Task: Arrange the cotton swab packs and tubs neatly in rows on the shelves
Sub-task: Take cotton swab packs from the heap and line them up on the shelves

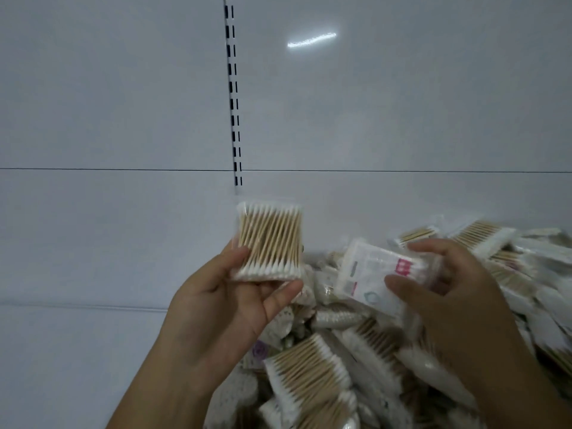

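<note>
Gripping a wooden-stick pack (269, 243), left hand (229, 301) hangs over white shelf (77, 351); right hand (458, 292) pinches a labelled pack (371, 274) above the pile (340, 382).

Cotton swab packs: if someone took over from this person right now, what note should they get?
Left hand holds a clear flat pack of wooden-stick cotton swabs up over the white shelf.
Right hand grips a white labelled pack with a red mark above the jumbled heap of swab packs on the shelf's right side.
Done: no neat row shows yet.
Left: set both held packs down in a row, then sort the heap.
</note>
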`<state>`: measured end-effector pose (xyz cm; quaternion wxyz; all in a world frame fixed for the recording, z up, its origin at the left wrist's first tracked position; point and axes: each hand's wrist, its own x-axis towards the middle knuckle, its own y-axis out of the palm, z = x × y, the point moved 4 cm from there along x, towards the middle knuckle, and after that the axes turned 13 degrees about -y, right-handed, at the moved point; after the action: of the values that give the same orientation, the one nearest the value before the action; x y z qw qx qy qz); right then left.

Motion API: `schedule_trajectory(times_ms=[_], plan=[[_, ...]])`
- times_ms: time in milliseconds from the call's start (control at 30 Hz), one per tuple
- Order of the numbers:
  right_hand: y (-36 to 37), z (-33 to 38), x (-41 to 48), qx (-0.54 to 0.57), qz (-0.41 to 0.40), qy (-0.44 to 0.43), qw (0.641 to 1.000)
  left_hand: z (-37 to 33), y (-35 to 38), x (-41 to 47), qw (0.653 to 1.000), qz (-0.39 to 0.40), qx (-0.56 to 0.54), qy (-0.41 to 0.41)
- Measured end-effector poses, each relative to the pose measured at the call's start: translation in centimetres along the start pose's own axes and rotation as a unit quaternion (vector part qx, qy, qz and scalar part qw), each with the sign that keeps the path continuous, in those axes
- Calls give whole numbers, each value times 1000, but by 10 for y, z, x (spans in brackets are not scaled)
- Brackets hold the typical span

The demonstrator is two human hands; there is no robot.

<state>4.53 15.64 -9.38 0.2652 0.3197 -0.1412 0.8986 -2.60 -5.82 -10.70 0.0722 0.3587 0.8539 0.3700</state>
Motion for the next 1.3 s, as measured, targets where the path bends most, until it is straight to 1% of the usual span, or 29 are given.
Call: schedule_trajectory(times_ms=[33, 100, 167, 200, 233, 267, 333, 367, 400, 433, 467, 500, 533, 567, 633, 667, 700, 733, 800, 900, 967, 1000, 1033, 1067, 1100, 1133, 1167, 1233, 1300], plan=[[-2, -1, 1, 102, -29, 29, 994, 0, 1, -1, 999, -6, 30, 11], [-5, -1, 3, 276, -42, 66, 958, 2, 9, -4, 995, -8, 96, 39], [-7, 6, 3, 363, -18, 71, 929, 7, 17, -7, 988, -15, 140, 60], [-8, 9, 2, 384, -3, 66, 921, 9, 20, -8, 978, -46, 185, 87], [-10, 9, 3, 395, 10, 57, 917, 10, 22, -8, 951, -101, 263, 129], [-10, 13, 2, 394, 25, 51, 917, 11, 22, -8, 898, -168, 362, 184], [-13, 13, 2, 390, 40, 42, 919, 13, 25, -8, 754, -275, 526, 282], [-14, 12, 3, 389, 40, 40, 920, 14, 26, -7, 697, -291, 571, 320], [-13, 14, 4, 381, 44, 38, 923, 16, 27, -5, 663, -289, 598, 345], [-12, 16, 4, 370, 52, 28, 927, 18, 27, -2, 646, -282, 613, 356], [-9, 20, 4, 351, 54, 23, 934, 21, 27, 0, 644, -274, 618, 357], [-6, 21, 5, 329, 47, 19, 943, 23, 28, 2, 657, -267, 612, 350], [-2, 22, 6, 299, 38, 18, 953, 25, 29, 3, 691, -253, 589, 333], [3, 24, 8, 262, 34, 13, 964, 28, 31, 5, 751, -218, 545, 303], [10, 24, 12, 195, 24, 3, 981, 33, 38, 10, 882, -82, 409, 222], [13, 23, 14, 178, 18, 0, 984, 34, 42, 11, 926, -26, 328, 186], [16, 25, 15, 171, 15, -2, 985, 31, 41, 11, 951, -13, 260, 166], [19, 26, 16, 163, 19, -8, 986, 28, 38, 13, 964, -31, 214, 152], [25, 31, 17, 125, 49, -45, 990, 24, 34, 18, 970, -75, 193, 126], [22, 34, 19, 67, 94, -90, 989, 29, 31, 23, 971, -101, 197, 94], [5, 22, 24, 32, 75, -66, 995, 26, 24, 22, 966, -142, 185, 109], [-2, 16, 27, -37, 72, -58, 995, 22, 21, 22, 963, -157, 179, 123], [-5, 9, 28, -146, 100, -52, 983, 18, 19, 22, 962, -165, 174, 133], [-3, 2, 26, -265, 162, -42, 950, 15, 19, 23, 962, -164, 168, 137], [3, -7, 22, -349, 226, -35, 909, 14, 19, 26, 964, -161, 162, 138], [11, -14, 18, -387, 274, -31, 880, 14, 18, 28, 965, -159, 158, 139], [15, -20, 16, -389, 293, -32, 873, 14, 18, 29, 965, -159, 156, 141], [15, -23, 14, -348, 285, -32, 892, 15, 19, 31, 965, -159, 151, 143], [13, -21, 14, -342, 313, -55, 884, 16, 18, 31, 966, -160, 140, 148]])
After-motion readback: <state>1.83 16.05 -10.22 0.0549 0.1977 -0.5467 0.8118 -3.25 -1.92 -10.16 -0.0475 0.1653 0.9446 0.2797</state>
